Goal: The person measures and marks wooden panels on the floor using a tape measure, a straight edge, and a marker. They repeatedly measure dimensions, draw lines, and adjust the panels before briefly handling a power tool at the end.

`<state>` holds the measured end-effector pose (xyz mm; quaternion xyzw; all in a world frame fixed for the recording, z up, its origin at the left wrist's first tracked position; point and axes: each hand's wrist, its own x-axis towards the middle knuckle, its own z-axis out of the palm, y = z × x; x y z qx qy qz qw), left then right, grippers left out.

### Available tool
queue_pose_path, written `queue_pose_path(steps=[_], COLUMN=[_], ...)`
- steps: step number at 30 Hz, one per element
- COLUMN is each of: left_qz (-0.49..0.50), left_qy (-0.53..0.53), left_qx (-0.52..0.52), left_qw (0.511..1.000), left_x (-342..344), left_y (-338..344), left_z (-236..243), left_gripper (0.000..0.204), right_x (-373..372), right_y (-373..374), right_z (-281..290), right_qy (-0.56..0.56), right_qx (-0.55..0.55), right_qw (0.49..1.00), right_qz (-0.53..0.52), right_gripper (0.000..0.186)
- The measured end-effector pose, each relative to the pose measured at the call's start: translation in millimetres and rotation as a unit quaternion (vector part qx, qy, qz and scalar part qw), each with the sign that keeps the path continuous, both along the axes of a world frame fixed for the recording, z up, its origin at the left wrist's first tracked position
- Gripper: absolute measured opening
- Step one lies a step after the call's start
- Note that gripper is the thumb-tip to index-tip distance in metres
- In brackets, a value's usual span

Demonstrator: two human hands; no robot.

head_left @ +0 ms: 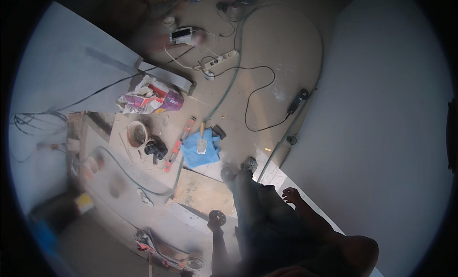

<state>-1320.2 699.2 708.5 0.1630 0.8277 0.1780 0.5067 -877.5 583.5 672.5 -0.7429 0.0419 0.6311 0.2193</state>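
Note:
My left hand (213, 226) is closed on the edge of a dark round grinding disc (219, 217) with small holes in it. It hangs beside my left leg, over the pale boards. Near the white wall, my right hand (290, 196) hangs beside my right leg, fingers loosely bent and a little apart, with nothing visible in it. Ahead on the floor lies a corded angle grinder (297, 103). A trowel (202, 144) rests on a folded blue cloth (190, 154), and a red spirit level (180, 144) lies left of it.
A green hose (228, 90) and black cable (257, 88) cross the floor near a power strip (222, 61). Toward the left stand a bucket (130, 134) and a torn bag (171, 100). White walls (377, 114) rise on the right and far left.

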Motion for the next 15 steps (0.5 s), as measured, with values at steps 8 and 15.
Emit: queue_pose_path(steps=[8,15], left_qz=[0.003,0.078], left_qy=[-0.016,0.06], left_qx=[-0.112,0.033], left_qw=[0.994,0.995], left_x=[106.1,239.1], left_y=[90.1,332.2], left_z=[26.4,-26.8], left_gripper=[0.031,0.066], right_x=[127.9,297.3], right_y=[168.9,428.1], right_z=[44.9,126.6], right_qy=[-0.031,-0.142], right_qx=[-0.037,0.105], right_qw=[0.997,0.983], right_qz=[0.065,0.051], right_gripper=[0.021,0.035])
